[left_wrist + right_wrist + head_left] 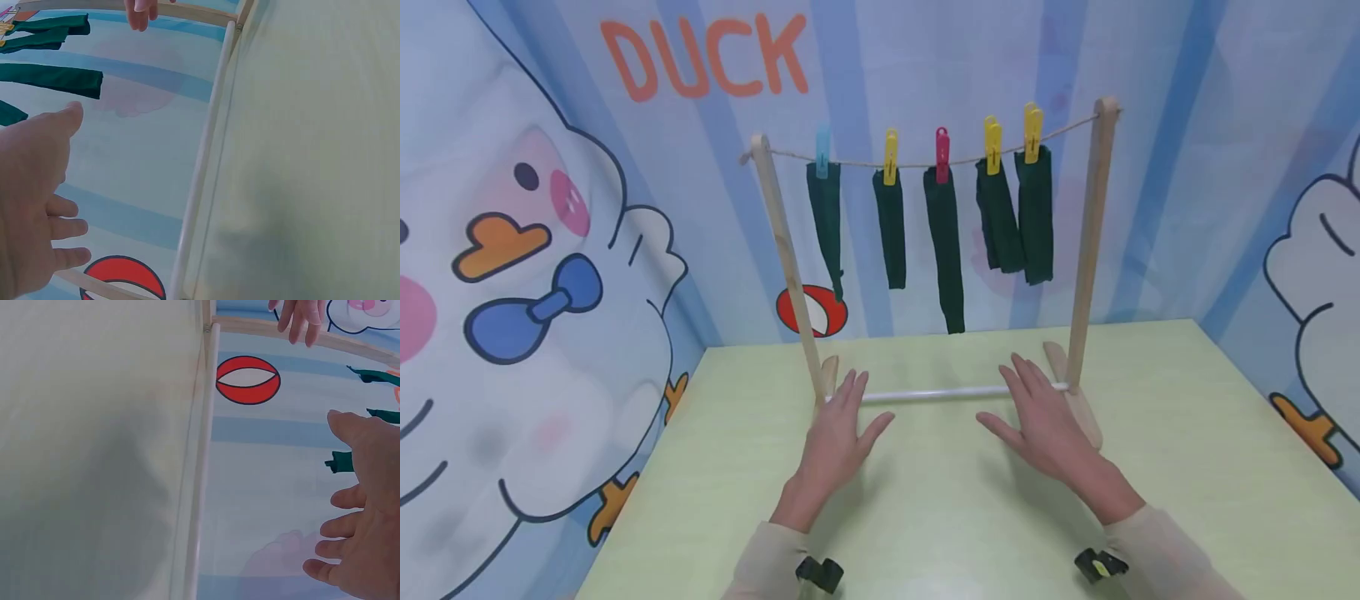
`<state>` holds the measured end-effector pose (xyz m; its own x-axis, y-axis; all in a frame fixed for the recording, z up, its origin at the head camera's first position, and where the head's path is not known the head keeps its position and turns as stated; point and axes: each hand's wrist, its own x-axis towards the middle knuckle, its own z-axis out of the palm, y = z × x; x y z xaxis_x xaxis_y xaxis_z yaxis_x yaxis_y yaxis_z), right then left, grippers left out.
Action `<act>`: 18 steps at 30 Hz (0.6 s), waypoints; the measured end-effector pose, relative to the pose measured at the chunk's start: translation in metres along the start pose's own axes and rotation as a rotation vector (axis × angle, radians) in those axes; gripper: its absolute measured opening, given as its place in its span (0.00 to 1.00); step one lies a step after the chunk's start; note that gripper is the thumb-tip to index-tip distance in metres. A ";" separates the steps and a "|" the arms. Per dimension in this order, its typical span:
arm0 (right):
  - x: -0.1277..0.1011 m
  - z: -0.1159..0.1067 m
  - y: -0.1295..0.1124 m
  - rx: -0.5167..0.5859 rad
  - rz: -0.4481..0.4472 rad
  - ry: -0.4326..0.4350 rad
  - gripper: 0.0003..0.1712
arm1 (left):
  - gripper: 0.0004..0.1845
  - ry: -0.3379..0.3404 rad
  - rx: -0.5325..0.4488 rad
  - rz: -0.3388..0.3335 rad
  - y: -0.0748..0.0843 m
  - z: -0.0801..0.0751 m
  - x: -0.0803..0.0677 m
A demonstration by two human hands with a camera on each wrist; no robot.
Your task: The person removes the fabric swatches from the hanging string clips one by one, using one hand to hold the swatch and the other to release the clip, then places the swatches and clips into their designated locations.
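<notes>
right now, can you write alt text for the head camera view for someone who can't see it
Two open hands, the left hand and right hand, lie flat on a pale green table before a small wooden drying rack. Five dark green socks hang from its string by coloured clothespins, against a cartoon duck backdrop.

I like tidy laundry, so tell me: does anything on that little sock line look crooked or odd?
A little. The left post of the drying rack leans instead of standing straight, so the string sags. The fourth dark green sock hangs bunched and tilted. Both hands, left hand and right hand, lie flat and empty.
</notes>
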<state>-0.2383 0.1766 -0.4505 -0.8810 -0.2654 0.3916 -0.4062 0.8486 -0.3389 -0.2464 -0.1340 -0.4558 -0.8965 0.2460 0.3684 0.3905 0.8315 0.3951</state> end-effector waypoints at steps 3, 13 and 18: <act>0.005 -0.004 -0.003 -0.006 -0.010 0.014 0.47 | 0.41 -0.004 -0.001 -0.017 0.001 -0.003 0.004; 0.029 -0.030 -0.019 0.003 -0.065 0.113 0.42 | 0.40 0.076 -0.036 -0.015 0.006 -0.027 0.022; 0.042 -0.042 -0.028 -0.027 -0.100 0.158 0.42 | 0.40 0.106 -0.061 -0.011 0.005 -0.037 0.033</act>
<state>-0.2535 0.1613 -0.3886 -0.7867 -0.2759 0.5523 -0.4817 0.8338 -0.2696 -0.2666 -0.1406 -0.4107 -0.8749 0.1801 0.4497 0.3957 0.8011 0.4490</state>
